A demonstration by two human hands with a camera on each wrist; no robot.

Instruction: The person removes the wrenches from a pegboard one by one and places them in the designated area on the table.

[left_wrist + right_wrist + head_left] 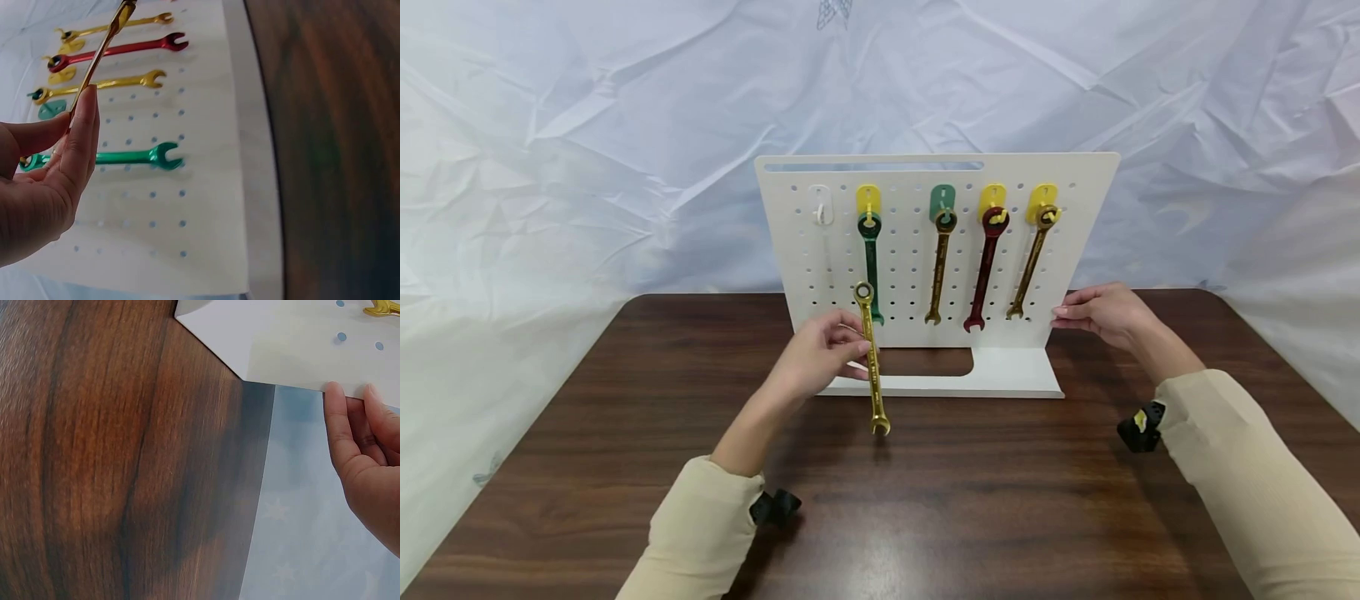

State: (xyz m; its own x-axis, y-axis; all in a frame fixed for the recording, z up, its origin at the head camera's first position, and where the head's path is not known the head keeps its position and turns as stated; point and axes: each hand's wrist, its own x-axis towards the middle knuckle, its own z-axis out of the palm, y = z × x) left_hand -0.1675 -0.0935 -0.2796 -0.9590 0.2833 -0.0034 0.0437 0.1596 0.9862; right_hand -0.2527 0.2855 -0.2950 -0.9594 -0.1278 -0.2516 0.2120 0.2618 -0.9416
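My left hand (820,354) pinches a gold combination wrench (873,375) between thumb and fingers, in front of the board's lower left part. Its ring end points up and its open end down toward me. Behind it on the white pegboard (902,325) hangs a green wrench (871,250) from a yellow hook. To the right hang a gold wrench (938,271), a red wrench (983,271) and another gold wrench (1032,262). A white hook (821,208) at the far left bears nothing. My right hand (1105,315) grips the board's right edge, fingertips at the rim in the right wrist view.
The pegboard stands upright on its white base (1015,379) on a dark wooden table (985,492). A pale, creased cloth (700,150) hangs behind the table. Black wrist cameras sit at both beige sleeves (700,525).
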